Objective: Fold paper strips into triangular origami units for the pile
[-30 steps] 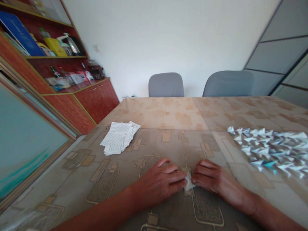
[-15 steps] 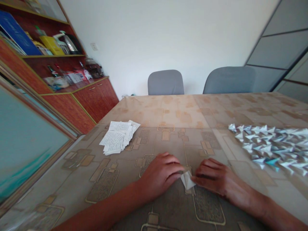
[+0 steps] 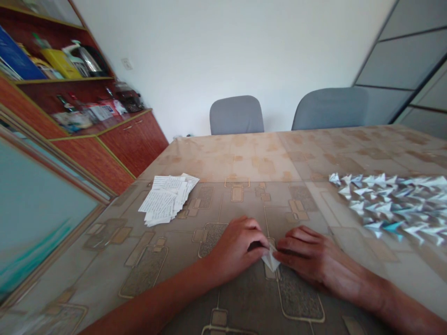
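Note:
A small folded white paper (image 3: 271,261) lies on the patterned tablecloth between my two hands. My left hand (image 3: 237,246) has its fingers curled, with thumb and fingertips closed on the paper's left and upper edge. From the other side, my right hand (image 3: 310,256) presses its fingertips on the paper's right edge, its fingers bent and together. Over to the left is a loose stack of printed paper slips (image 3: 165,197). Rows of folded paper pieces (image 3: 391,204), mostly white with one teal, cover the right part of the table.
The table (image 3: 240,156) reaches back to two grey chairs (image 3: 236,115) (image 3: 330,108) by the wall. A red-brown cabinet (image 3: 134,142) with a kettle and other items on its shelves stands at the left.
My left thumb and fingers have closed further over the paper's upper left part, and my right fingertips have come in over its right side. The whole view has shifted slightly.

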